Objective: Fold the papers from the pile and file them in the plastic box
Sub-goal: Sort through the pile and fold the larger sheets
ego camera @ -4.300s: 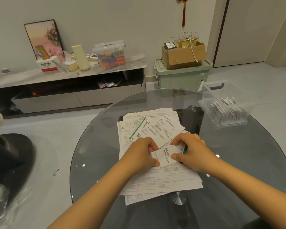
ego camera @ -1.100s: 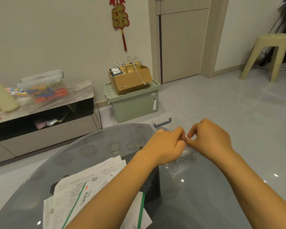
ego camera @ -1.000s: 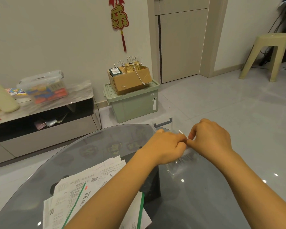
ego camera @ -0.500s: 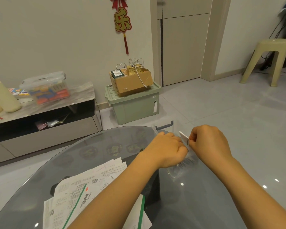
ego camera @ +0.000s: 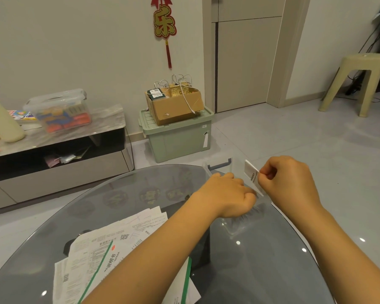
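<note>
My right hand [ego camera: 290, 181] pinches a small folded white paper [ego camera: 251, 172] and holds it upright over the clear plastic box [ego camera: 241, 224], which stands at the far right of the round glass table [ego camera: 261, 270]. My left hand [ego camera: 226, 194] hangs over the box's left side with its fingers curled down into it. The back of the hand hides what those fingers touch. Folded papers show dimly through the box wall. The pile of printed papers [ego camera: 119, 249] lies at the near left, partly under my left forearm.
Beyond the table a cardboard box [ego camera: 173, 104] sits on a green storage bin [ego camera: 178, 137]. A low TV console [ego camera: 53, 150] carrying a clear tub [ego camera: 59, 110] runs along the left wall. A plastic stool [ego camera: 355, 82] stands at the far right.
I turned from the pile to the plastic box. The two hands pinched the folded paper together; now the right hand alone has lifted it up and to the right, while the left stays at the box.
</note>
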Action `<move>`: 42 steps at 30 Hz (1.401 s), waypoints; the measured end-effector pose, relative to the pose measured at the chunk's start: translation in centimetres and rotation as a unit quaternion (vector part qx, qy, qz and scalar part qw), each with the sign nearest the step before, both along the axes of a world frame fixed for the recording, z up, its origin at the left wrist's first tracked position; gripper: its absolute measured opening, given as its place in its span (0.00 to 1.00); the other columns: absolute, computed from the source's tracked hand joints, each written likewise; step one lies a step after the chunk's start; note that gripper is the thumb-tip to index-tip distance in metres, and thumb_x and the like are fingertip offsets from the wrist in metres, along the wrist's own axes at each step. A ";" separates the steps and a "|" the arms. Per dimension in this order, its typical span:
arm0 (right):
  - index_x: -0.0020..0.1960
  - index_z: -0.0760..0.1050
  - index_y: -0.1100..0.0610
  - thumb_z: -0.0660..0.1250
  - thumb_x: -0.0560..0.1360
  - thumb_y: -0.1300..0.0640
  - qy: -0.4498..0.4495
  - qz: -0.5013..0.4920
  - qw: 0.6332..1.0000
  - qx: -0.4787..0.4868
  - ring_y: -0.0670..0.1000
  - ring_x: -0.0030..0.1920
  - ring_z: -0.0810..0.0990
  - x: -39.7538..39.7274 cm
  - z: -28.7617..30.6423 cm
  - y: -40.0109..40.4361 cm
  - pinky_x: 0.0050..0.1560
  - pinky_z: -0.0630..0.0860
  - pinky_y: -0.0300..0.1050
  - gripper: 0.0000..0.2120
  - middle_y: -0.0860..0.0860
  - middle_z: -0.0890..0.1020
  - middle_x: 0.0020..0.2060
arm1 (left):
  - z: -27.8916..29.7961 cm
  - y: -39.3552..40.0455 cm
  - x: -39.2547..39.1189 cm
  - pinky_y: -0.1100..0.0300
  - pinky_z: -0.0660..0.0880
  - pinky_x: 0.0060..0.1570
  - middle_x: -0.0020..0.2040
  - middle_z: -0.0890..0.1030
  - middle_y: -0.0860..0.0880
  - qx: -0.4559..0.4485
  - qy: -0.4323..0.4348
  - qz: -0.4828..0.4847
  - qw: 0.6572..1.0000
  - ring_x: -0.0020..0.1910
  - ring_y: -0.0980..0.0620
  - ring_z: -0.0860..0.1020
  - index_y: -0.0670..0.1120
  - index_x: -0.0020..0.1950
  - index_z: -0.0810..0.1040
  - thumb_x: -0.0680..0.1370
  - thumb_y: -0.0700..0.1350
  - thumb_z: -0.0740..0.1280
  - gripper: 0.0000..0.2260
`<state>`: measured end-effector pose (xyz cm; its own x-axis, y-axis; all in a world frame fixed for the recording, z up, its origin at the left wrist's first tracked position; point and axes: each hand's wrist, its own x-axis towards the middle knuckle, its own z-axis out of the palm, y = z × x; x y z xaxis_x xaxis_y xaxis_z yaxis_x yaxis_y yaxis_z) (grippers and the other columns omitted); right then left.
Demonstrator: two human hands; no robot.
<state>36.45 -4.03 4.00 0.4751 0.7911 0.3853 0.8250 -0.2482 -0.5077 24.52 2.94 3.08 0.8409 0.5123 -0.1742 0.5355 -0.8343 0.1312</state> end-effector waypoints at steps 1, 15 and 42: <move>0.35 0.78 0.61 0.66 0.70 0.66 -0.005 0.002 1.000 -0.006 0.55 0.34 0.76 0.0 0.0 0.0 0.33 0.71 0.43 0.05 0.54 0.78 0.33 | -0.1 0.0 0.1 0.51 0.63 0.62 0.64 0.73 0.45 -0.002 0.001 0.001 1.000 0.60 0.48 0.68 0.51 0.69 0.70 0.76 0.52 0.41 0.27; 0.45 0.80 0.52 0.66 0.74 0.52 -0.109 -0.049 0.973 -0.200 0.54 0.40 0.77 -0.4 -0.7 0.8 0.35 0.65 0.39 0.06 0.50 0.80 0.40 | -0.9 0.6 -1.3 0.54 0.67 0.64 0.64 0.75 0.48 -0.099 -0.188 0.036 0.976 0.62 0.50 0.72 0.47 0.64 0.75 0.72 0.50 0.46 0.27; 0.42 0.78 0.47 0.68 0.73 0.55 0.092 0.197 0.975 -0.051 0.43 0.36 0.73 -2.7 0.0 -2.7 0.39 0.71 0.38 0.03 0.43 0.75 0.36 | 1.5 -4.9 -7.5 0.60 0.48 0.69 0.69 0.69 0.53 0.018 -0.206 0.110 0.972 0.69 0.57 0.61 0.53 0.70 0.70 0.74 0.49 0.45 0.27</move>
